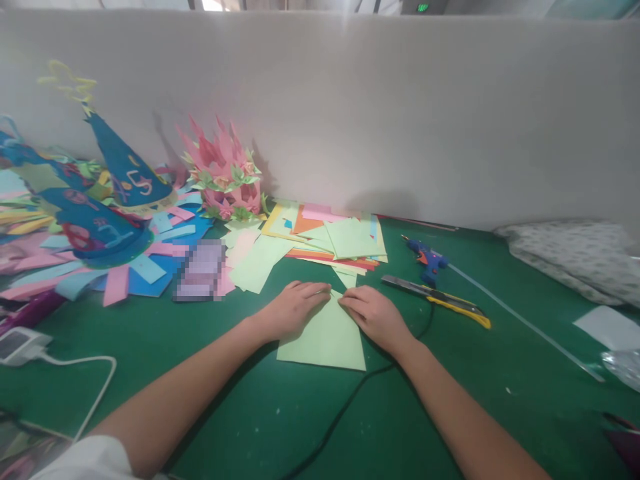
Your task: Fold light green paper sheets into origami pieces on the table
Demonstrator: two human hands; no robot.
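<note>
1. A person's two bare forearms reach in from 6 o'clock across a green table [240,407].
2. A pale green sheet [327,341] lies flat on the table at the centre of the view. Its top narrows to a point at 12 o'clock and its wide lower edge faces 6 o'clock.
3. The left hand [295,308] rests palm down on the sheet's upper left edge. Its fingers are stretched nearly flat and close together, pressing on the paper and gripping nothing.
4. The right hand [373,315] rests palm down on the upper right edge. Its fingers are slightly bent with the tips on the paper, and it too grips nothing. The fingertips of the two hands almost meet at the sheet's point.
5. A black cord [345,407] runs from under the right wrist toward 6 o'clock.
6. At 2 o'clock from the sheet, nearby, lies a knife [435,300] with a yellow and grey body. Just beyond it is a blue glue gun [427,259].
7. At 12 o'clock, a loose pile of papers [330,240] in many colours lies against a pale wall [400,113].
8. At 11 o'clock stands a pink paper crown [225,177]. At 10 o'clock are blue cones [125,173] ringed with paper strips.
9. At 8 o'clock sits a white charger [20,343], and at 3 o'clock a patterned cloth [575,253].
</note>
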